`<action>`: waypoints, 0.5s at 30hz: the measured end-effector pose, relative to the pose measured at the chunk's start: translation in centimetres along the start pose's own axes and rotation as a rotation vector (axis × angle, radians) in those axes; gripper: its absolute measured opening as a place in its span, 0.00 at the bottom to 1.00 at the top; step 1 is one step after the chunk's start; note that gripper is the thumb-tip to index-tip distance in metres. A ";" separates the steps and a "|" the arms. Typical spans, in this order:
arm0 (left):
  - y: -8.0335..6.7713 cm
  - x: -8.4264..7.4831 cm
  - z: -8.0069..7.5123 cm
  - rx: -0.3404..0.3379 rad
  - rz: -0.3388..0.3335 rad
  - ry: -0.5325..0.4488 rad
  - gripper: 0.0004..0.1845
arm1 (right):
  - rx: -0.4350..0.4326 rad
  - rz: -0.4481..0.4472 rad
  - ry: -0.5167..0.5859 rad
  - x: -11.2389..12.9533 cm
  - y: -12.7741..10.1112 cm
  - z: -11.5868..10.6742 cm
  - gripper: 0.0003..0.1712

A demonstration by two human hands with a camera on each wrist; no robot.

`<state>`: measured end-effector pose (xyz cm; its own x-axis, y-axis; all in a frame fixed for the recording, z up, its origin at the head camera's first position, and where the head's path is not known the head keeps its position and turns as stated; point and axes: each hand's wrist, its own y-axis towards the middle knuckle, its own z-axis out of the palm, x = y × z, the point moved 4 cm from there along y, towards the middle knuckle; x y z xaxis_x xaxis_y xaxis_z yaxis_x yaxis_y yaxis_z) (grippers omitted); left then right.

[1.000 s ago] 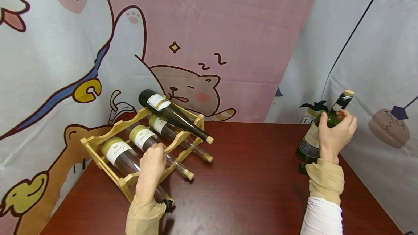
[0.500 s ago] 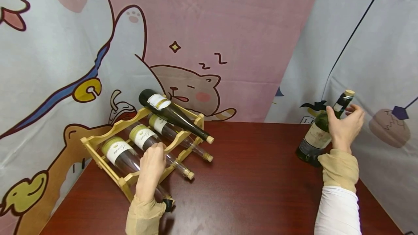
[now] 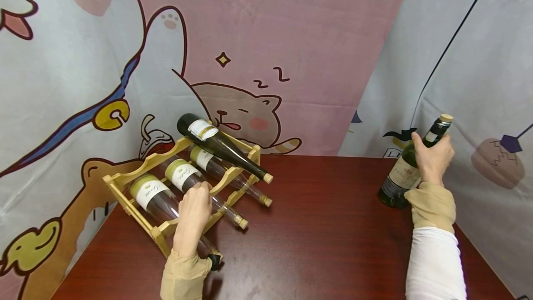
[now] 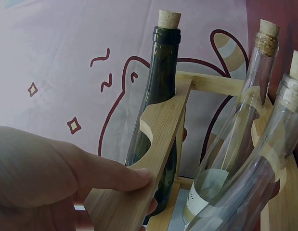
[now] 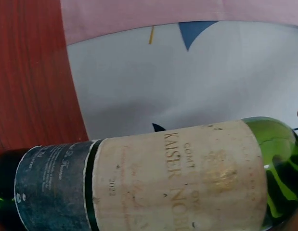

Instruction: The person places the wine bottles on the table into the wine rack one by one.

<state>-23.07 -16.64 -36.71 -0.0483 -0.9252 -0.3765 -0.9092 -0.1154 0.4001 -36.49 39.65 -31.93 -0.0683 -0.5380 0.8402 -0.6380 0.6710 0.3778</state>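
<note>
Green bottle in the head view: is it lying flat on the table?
No, the green bottle stands tilted on the table, with the right hand gripping its shoulder and neck.

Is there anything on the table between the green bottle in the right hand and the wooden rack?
Nothing visible. The right hand grips the green glass bottle by its shoulder, at the right end of the dark red table. Bare tabletop stretches to the light wooden wine rack, which the left hand steadies.

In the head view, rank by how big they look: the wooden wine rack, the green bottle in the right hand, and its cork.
1. Wooden wine rack, largest.
2. Green bottle, clearly smaller.
3. Cork, smallest by far.
</note>
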 end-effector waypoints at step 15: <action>-0.1 -0.1 -0.1 0.011 0.002 0.015 0.08 | -0.029 -0.143 -0.007 0.2 -0.2 0.4 0.30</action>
<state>-22.98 -16.57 -36.63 -0.0436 -0.9307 -0.3633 -0.9138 -0.1099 0.3911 -36.71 39.24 -32.01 0.0159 -0.6327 0.7743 -0.6192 0.6018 0.5044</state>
